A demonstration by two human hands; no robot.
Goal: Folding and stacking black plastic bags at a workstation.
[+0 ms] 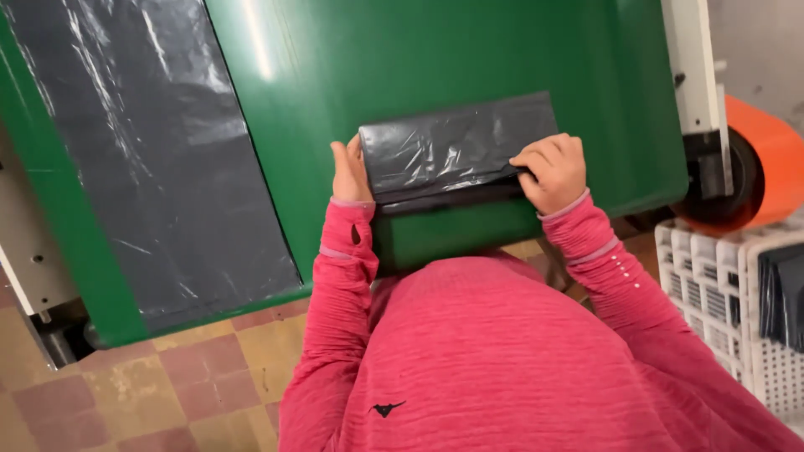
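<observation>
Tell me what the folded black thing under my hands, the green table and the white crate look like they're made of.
The folded black bag looks like thin glossy plastic film: it wrinkles and catches light. The left hand steadies its edge; the right hand presses its corner. The green table seems smooth painted metal or a coated belt, judging by its sheen. The white crate looks like moulded rigid plastic, with lattice walls.

- green table (469, 50), glossy, slopes off toward the floor
- folded black bag (456, 151) near its front edge
- long black sheet (142, 151) flat on the left

Folded bag (456, 151) on table (519, 50), sheet (151, 151) left, crate (720, 293) right
</observation>
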